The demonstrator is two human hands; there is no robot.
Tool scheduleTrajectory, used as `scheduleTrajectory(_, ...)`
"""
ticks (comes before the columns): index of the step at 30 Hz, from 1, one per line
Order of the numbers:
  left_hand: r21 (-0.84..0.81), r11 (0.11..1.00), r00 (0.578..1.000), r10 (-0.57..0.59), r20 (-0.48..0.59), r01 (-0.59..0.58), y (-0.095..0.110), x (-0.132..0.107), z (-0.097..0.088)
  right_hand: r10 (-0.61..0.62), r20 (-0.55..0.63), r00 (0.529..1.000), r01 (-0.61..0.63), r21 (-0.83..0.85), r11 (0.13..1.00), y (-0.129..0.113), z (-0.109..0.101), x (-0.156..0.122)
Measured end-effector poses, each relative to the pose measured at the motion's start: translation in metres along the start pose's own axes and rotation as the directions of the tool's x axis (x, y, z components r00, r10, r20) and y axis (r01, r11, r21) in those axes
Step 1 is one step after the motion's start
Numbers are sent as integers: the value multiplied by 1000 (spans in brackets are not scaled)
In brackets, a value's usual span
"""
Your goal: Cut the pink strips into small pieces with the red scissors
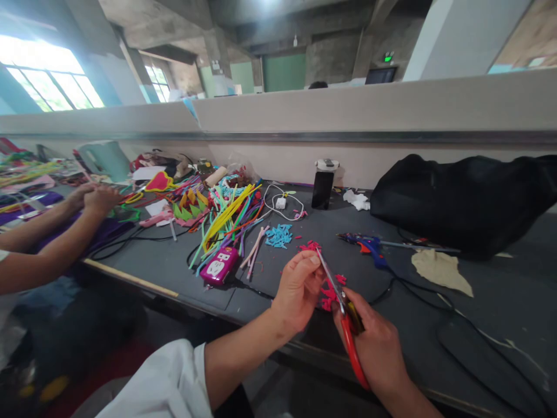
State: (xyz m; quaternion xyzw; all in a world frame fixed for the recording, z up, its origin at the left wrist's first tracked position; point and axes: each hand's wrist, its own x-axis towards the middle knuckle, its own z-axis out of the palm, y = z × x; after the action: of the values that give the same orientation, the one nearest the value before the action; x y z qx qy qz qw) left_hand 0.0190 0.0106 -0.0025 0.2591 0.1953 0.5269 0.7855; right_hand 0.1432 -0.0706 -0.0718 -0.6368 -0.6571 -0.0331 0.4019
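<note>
Noting the hands first: our left hand [300, 287] has thumb and fingers pinched together right by the blade tips; whether a small piece sits between them, we cannot tell. Our right hand [378, 342] is closed around the red-handled scissors [346, 328], blades angled toward the left fingertips. Just behind both, we log red-pink pieces [331, 292], partly covered by hand and scissors. Outward to the left: a pile of blue pieces [278, 236], a magenta case [220, 266] near the table edge, and a heap of coloured strips [232, 217]. Beyond the blue pieces lies a white charger [281, 203]; a phone [322, 190] stands upright before a white-lidded bottle [327, 165]. To the right: a blue glue gun [372, 247], a beige scrap [439, 270], and a large black bag [456, 203] hiding the foot of the partition [369, 107]. Far left, we record a co-worker's hands [101, 199], held together.
</note>
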Motion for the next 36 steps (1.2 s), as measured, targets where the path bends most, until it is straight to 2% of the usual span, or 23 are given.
scheduleTrajectory(10,7,1000,1000,1,-13,-1,-2,0,0,-44,-27,999,43,-26,999,-2,2,0)
scheduleTrajectory(16,20,1000,1000,-8,7,8,-3,0,-2,1,-1,1000,-1,-62,998,-1,4,1)
scheduleTrajectory(28,-16,1000,1000,3,7,-3,-5,0,-2,-43,-47,998,42,-22,999,-7,4,1)
scheduleTrajectory(36,-31,1000,1000,2,-30,-3,-2,1,1,-9,-11,1000,9,31,999,-7,1,3)
